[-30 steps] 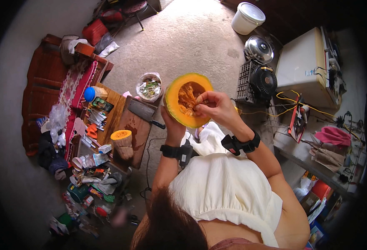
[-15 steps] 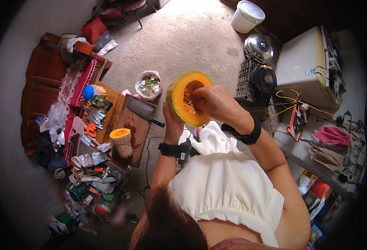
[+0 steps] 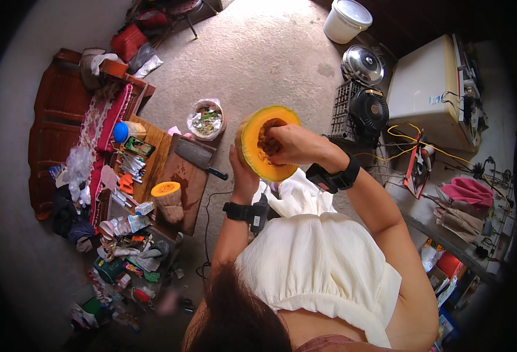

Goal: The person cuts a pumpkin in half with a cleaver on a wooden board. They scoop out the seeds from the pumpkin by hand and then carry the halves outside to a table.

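My left hand point(image 3: 245, 175) is wrapped round the side of a halved pumpkin point(image 3: 287, 117), whose orange cut face and green rim tilt up toward me. In its hollow are stringy pulp and seeds point(image 3: 265, 146). The curled fingers of my right hand point(image 3: 296, 144) reach into that hollow and pinch at the pulp; the fingertips are partly hidden. Left of the pumpkin, a cleaver point(image 3: 194, 155) with a black handle lies on a wet brown cutting board point(image 3: 183, 176). A smaller pumpkin piece point(image 3: 168, 199) stands at the board's near left, cut side up.
Beyond the board, a lined waste bin point(image 3: 207, 120) holds scraps. Pens, a phone point(image 3: 140, 146) and a blue-lidded jar point(image 3: 128, 131) crowd the wooden table. At the right are a black crate point(image 3: 341, 111), a steel pot point(image 3: 363, 64), a white bucket point(image 3: 347, 22) and a white cabinet point(image 3: 422, 88).
My right hand has turned and pushed lower into the hollow, with its fingers more curled. The pumpkin has dropped slightly toward me in my left hand's hold.
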Motion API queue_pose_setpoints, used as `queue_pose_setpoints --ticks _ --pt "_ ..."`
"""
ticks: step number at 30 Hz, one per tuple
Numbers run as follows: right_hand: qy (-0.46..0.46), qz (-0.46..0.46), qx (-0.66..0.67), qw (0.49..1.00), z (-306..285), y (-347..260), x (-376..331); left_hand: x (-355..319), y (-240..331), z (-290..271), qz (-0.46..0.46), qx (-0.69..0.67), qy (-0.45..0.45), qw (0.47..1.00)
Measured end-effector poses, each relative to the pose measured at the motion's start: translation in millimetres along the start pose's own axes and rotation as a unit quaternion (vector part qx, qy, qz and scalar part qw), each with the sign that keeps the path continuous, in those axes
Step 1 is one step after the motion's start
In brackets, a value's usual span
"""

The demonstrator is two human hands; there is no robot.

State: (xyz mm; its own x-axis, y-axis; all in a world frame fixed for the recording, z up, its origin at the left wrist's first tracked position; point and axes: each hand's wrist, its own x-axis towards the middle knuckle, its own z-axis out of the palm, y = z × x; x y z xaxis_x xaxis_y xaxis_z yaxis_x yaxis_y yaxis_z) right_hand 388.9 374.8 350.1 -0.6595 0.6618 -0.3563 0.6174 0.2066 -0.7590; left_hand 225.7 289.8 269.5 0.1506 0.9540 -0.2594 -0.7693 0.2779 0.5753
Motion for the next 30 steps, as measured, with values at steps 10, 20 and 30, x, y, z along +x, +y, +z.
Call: queue_pose_setpoints --ticks 10,20,30 --pt "0.032 -0.014 0.027 0.999 -22.4 33.1 -16.9 24.7 -17.3 37.1 -0.006 0.067 -0.002 0.998" --pt "0.153 -0.001 0.065 0.986 -66.6 55.5 -49.3 74.2 -54.9 63.4 -0.030 -0.015 -0.045 0.998" --pt "0.223 0.004 0.112 0.968 -123.3 84.2 -31.8 148.6 -61.4 92.7 -0.048 -0.014 -0.060 0.997"
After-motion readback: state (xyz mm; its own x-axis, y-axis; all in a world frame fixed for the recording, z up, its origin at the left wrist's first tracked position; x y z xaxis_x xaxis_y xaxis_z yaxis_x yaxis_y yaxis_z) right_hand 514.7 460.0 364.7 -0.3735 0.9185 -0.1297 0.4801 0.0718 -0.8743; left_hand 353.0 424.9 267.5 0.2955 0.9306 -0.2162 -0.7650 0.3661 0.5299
